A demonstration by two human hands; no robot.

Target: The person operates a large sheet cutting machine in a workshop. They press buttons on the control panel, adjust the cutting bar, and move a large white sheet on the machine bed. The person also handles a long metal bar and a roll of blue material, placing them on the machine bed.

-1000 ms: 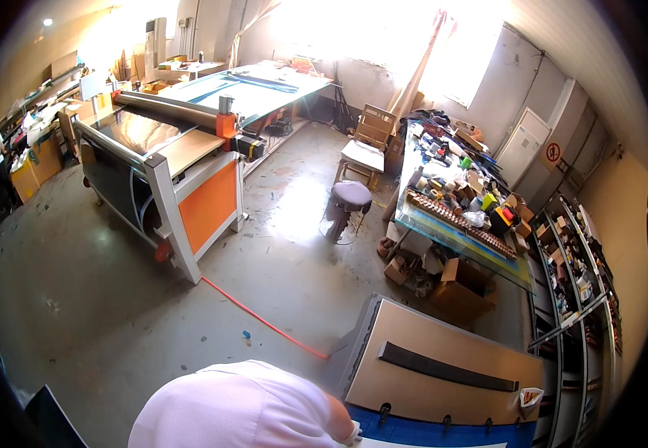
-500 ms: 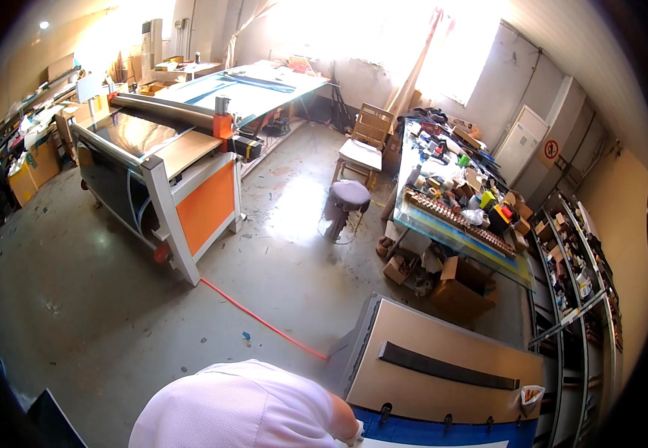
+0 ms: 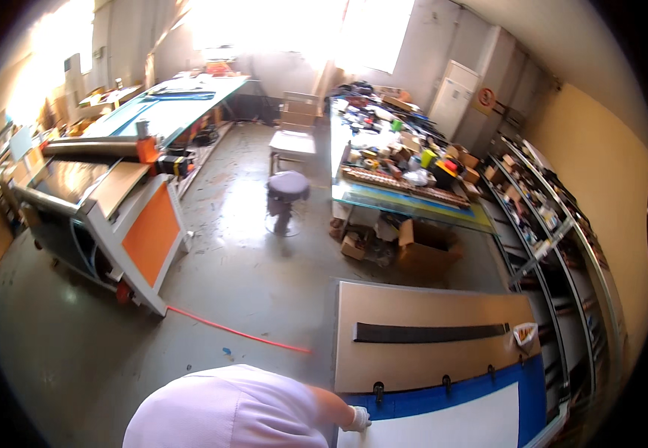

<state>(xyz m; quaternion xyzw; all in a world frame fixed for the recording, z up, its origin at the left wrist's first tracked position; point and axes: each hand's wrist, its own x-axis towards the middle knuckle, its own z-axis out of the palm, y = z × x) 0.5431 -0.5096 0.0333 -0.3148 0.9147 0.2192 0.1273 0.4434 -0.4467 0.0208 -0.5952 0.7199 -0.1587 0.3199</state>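
Observation:
My left arm, in a white sleeve, reaches in from the lower edge. My left hand (image 3: 357,420), in a white glove, touches the far left corner of a large white sheet (image 3: 451,420). Its fingers are too small and partly hidden to show whether they grip the sheet or only press on it. The sheet lies on a blue surface (image 3: 531,388), and a row of black clamps (image 3: 446,384) stands along the blue strip's far edge. My right hand is out of view.
Beyond the clamps, a brown board (image 3: 428,302) carries a black strip (image 3: 428,333) and a small white bag (image 3: 524,336). Metal shelves (image 3: 540,254) stand at right. A cluttered glass table (image 3: 406,200), a stool (image 3: 288,188), and a roller machine (image 3: 145,231) are farther off. A red hose (image 3: 238,332) crosses the floor.
The view has turned rightward, so the room has shifted left in the picture. More of the white sheet and blue surface shows. My left hand remains at the sheet's corner.

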